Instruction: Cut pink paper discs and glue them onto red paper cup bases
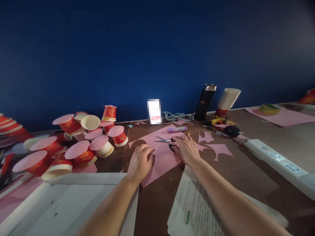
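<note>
A sheet of pink paper [161, 157] lies on the brown table, a curved piece cut out of its upper left edge. My left hand [142, 162] rests at that edge with its fingers curled and bunched; what is under them is hidden. Over the sheet's right side, my right hand [187, 149] is closed on the black handles of a pair of scissors [162, 140]. Their blades are parted and point left above the paper. A purple glue stick [177, 129] lies just beyond the scissors.
Red and white paper cups [81, 153] with pink discs crowd the left. Pink scraps [221, 150], a power strip [278, 160], a black flask [205, 103] and stacked cups [228, 98] are right. A white box lid [93, 196] and printed sheets [189, 203] lie nearest me.
</note>
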The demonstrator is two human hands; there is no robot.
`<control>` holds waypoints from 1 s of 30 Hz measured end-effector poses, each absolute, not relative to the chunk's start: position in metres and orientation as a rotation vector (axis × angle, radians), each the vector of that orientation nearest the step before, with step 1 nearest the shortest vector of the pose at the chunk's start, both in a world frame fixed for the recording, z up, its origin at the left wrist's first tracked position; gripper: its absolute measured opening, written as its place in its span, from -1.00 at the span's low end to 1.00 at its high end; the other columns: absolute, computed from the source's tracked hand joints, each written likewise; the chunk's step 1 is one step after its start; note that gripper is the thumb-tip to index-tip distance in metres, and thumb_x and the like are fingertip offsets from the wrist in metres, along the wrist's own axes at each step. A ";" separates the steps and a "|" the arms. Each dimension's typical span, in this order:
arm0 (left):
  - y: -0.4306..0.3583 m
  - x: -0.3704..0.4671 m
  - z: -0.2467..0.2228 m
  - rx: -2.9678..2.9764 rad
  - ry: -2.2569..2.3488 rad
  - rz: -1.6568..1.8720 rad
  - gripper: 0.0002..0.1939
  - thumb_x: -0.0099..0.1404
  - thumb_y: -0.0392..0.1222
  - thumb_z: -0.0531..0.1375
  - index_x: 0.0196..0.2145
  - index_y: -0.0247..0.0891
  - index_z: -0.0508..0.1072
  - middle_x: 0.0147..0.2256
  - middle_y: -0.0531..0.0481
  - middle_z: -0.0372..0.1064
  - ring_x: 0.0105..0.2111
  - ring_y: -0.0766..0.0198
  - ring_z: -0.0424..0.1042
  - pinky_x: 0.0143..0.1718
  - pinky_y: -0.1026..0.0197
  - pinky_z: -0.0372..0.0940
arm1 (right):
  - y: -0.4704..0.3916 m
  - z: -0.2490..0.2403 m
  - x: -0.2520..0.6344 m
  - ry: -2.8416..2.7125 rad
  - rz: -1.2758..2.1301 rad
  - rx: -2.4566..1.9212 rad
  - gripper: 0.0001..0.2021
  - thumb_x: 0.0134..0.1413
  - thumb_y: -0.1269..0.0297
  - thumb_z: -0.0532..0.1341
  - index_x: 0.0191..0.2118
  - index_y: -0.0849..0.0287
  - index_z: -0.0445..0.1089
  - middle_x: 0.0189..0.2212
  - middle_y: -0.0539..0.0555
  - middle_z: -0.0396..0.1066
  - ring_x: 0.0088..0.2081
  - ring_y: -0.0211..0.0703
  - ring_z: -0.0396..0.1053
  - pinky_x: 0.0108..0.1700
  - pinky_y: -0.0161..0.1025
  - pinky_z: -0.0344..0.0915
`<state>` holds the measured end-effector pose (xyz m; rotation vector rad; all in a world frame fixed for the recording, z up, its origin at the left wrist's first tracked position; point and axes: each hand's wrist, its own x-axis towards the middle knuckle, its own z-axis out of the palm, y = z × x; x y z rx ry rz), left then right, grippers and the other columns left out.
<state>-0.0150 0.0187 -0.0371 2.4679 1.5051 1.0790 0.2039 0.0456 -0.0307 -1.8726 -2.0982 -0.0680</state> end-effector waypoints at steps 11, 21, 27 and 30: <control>0.016 -0.011 -0.035 2.449 1.445 0.999 -0.80 0.24 -0.37 0.10 -0.23 -0.21 0.47 -0.23 -0.08 0.38 -0.16 0.14 0.36 -0.07 0.07 0.28 | 0.043 -0.028 0.200 -2.166 -0.069 -1.976 -0.75 0.16 0.20 0.13 -0.08 0.02 0.44 -0.18 0.17 0.44 -0.09 0.09 0.30 -0.08 -0.05 0.09; 0.014 -0.012 -0.032 2.431 1.397 0.991 -0.83 0.26 -0.31 0.12 -0.22 -0.22 0.48 -0.23 -0.08 0.39 -0.16 0.15 0.36 -0.07 0.08 0.27 | 0.050 -0.017 0.215 -1.778 -0.063 -2.095 -0.59 0.21 0.20 0.02 0.16 0.01 0.24 -0.07 0.24 0.37 -0.05 0.12 0.34 -0.07 -0.01 0.19; 0.013 -0.010 -0.033 2.431 1.389 0.890 -0.83 0.28 -0.29 0.12 -0.22 -0.21 0.49 -0.22 -0.07 0.41 -0.18 0.16 0.37 -0.09 0.10 0.28 | 0.069 -0.020 0.261 -1.440 0.135 -2.341 -0.54 0.16 0.15 0.02 0.18 0.05 0.22 0.04 0.30 0.28 0.02 0.20 0.34 -0.06 0.09 0.26; 0.013 -0.010 -0.035 2.437 1.391 0.867 -0.82 0.27 -0.31 0.12 -0.23 -0.20 0.50 -0.22 -0.06 0.41 -0.20 0.17 0.38 -0.11 0.12 0.29 | 0.072 -0.024 0.270 -1.396 0.178 -2.419 -0.53 0.14 0.17 0.04 0.17 0.07 0.24 0.04 0.33 0.27 0.01 0.23 0.35 -0.07 0.09 0.28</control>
